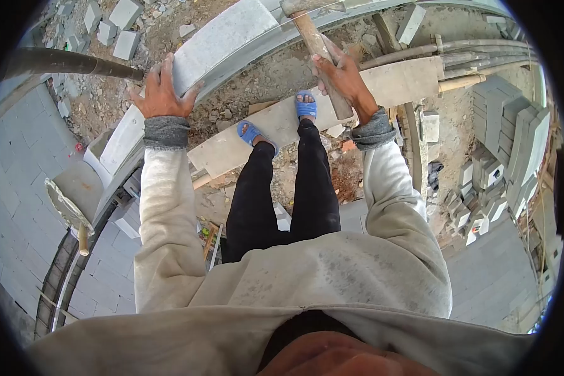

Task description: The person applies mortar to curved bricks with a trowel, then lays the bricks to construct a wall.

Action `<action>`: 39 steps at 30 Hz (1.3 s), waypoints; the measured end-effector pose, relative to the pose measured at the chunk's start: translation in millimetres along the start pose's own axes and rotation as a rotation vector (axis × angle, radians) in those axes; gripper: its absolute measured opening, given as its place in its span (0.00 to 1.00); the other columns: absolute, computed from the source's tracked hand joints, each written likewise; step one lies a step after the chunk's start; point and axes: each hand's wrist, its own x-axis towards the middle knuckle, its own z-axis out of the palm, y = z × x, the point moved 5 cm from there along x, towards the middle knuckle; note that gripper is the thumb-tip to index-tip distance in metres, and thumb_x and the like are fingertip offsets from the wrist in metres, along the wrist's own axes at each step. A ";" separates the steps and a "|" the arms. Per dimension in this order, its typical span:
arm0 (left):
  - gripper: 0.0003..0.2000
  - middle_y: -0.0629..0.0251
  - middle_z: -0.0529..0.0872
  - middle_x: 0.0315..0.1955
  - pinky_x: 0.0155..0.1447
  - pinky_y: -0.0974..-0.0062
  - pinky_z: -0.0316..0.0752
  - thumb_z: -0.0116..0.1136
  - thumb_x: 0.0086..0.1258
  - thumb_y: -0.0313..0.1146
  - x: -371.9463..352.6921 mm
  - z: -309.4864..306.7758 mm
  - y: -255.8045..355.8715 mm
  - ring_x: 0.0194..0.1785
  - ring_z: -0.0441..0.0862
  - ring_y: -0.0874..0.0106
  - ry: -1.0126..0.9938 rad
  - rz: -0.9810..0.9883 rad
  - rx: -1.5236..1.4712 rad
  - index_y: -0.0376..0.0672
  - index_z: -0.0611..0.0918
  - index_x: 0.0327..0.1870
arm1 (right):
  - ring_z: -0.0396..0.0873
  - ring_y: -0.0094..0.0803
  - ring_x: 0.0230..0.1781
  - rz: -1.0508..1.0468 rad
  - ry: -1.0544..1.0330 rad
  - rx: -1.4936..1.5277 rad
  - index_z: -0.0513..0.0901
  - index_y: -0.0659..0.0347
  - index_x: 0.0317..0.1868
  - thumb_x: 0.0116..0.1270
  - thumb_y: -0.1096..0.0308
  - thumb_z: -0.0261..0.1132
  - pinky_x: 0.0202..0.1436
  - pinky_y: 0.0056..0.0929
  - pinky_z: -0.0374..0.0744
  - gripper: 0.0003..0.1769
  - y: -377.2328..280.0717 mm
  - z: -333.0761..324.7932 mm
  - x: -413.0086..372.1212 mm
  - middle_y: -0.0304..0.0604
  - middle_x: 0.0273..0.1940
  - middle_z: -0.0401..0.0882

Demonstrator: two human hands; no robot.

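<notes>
My left hand rests with its fingers spread at the near end of a long pale block that lies on top of the wall. Nothing is held in it. My right hand is wrapped round the wooden handle of a hammer. The hammer's head is up at the top edge of the view, over the wall beside the block's far end. Another white block lies on the wall below my left hand.
I stand in blue sandals on a narrow plank over rubble. A dark pole reaches in from the left. A trowel and a pan are at lower left. Stacked grey blocks stand at right, near bamboo poles.
</notes>
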 end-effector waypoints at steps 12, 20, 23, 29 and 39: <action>0.46 0.66 0.77 0.61 0.70 0.31 0.49 0.70 0.51 0.63 3.1 -3.4 -0.4 0.63 0.76 0.63 -0.039 0.015 -0.007 0.62 0.66 0.74 | 0.74 0.23 0.20 -0.027 -0.015 -0.084 0.62 0.62 0.74 0.71 0.60 0.64 0.23 0.25 0.75 0.36 -10.7 -3.1 6.5 0.41 0.32 0.80; 0.45 0.66 0.75 0.63 0.71 0.30 0.47 0.70 0.52 0.62 2.5 -0.7 0.2 0.65 0.75 0.63 -0.050 0.007 -0.024 0.62 0.66 0.74 | 0.74 0.22 0.22 -0.025 -0.067 -0.102 0.63 0.64 0.73 0.72 0.62 0.63 0.23 0.25 0.76 0.34 -16.0 7.6 -1.9 0.41 0.33 0.80; 0.46 0.65 0.74 0.64 0.71 0.30 0.47 0.71 0.52 0.61 2.2 -0.2 -0.3 0.66 0.74 0.63 -0.084 0.001 -0.022 0.62 0.65 0.74 | 0.73 0.22 0.22 -0.024 0.009 -0.028 0.63 0.63 0.73 0.71 0.62 0.64 0.23 0.25 0.76 0.34 -14.9 5.9 1.1 0.41 0.33 0.80; 0.46 0.64 0.74 0.64 0.71 0.30 0.46 0.72 0.51 0.58 1.0 -2.2 -0.4 0.69 0.71 0.62 -0.065 -0.016 -0.101 0.62 0.64 0.74 | 0.74 0.22 0.21 -0.090 -0.015 -0.149 0.65 0.60 0.73 0.72 0.64 0.63 0.22 0.24 0.76 0.32 -16.8 11.1 -1.4 0.39 0.31 0.79; 0.45 0.62 0.74 0.65 0.72 0.32 0.45 0.71 0.52 0.55 -1.2 -4.4 2.4 0.70 0.69 0.61 -0.058 -0.051 -0.143 0.61 0.65 0.74 | 0.75 0.25 0.18 0.059 -0.077 -0.055 0.67 0.58 0.70 0.73 0.62 0.62 0.18 0.24 0.74 0.28 -39.4 19.5 -9.5 0.39 0.29 0.77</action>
